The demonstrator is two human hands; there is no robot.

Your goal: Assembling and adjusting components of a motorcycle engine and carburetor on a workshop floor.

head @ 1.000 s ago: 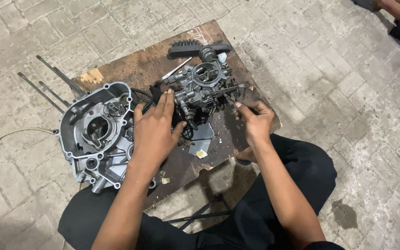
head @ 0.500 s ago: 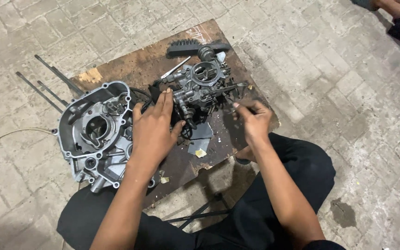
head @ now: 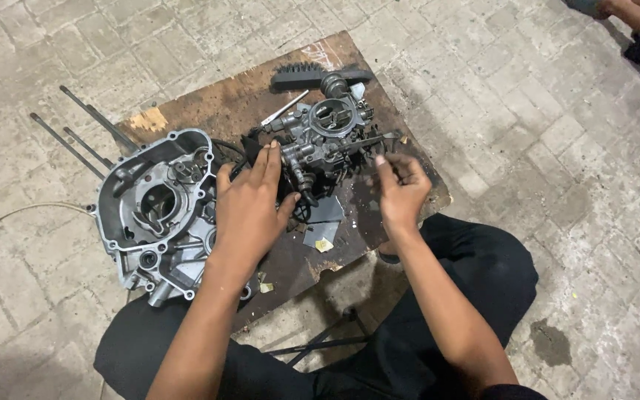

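Currently your left hand (head: 247, 207) flat against carburetor (head: 325, 144), fingers spread, gripping nothing; right hand (head: 401, 192) at its 4 o'clock, fingers pinched together; engine casing (head: 158, 207) at 9 o'clock.

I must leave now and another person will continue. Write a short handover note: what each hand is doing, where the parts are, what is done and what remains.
Left hand: flat against the left side of the carburetor, steadying it.
Right hand: fingertips pinched at the carburetor's right side; what they hold is too small to tell.
Parts: carburetor sits on the wooden board; engine case lies on the board's left edge; black brush at the far edge; long rods on the brick floor.
Done: carburetor is off and on the board.
Left: it looks still assembled, so the work on it remains.
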